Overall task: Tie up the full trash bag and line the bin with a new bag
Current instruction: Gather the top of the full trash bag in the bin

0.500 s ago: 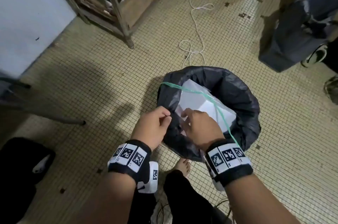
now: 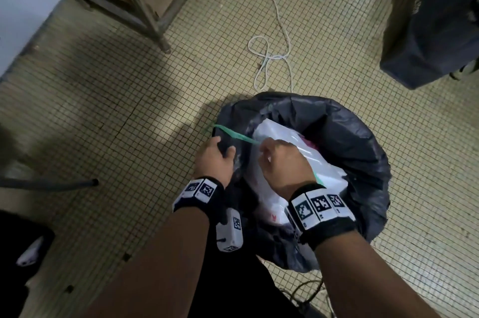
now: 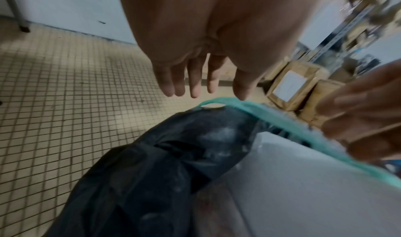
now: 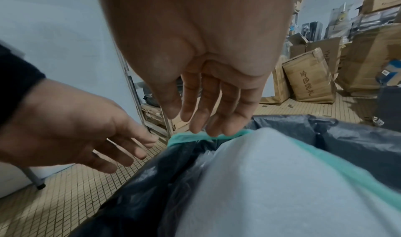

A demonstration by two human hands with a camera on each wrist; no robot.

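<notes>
A black trash bag (image 2: 350, 141) lines the bin, stuffed with white plastic waste (image 2: 329, 175). A green drawstring (image 2: 233, 134) runs taut from the bag's left rim across the waste. My left hand (image 2: 215, 157) reaches over the left rim. In the left wrist view its fingers (image 3: 195, 86) are straight and hold nothing, with the thumb tip at the drawstring (image 3: 282, 119). My right hand (image 2: 282, 167) lies over the waste (image 4: 271, 180). Its fingertips (image 4: 212, 131) touch the drawstring (image 4: 188, 137), and the thumb stands apart.
A white cord (image 2: 274, 40) loops on the tiled floor beyond the bin. A metal shelf leg (image 2: 160, 40) stands at the upper left and a dark bag (image 2: 427, 32) at the upper right. Cardboard boxes (image 4: 310, 76) line the far wall. Thin cables (image 2: 308, 291) lie by my legs.
Both hands have moved from the near rim towards the left rim where the drawstring comes out. My left hand let go of the bag edge and straightened its fingers.
</notes>
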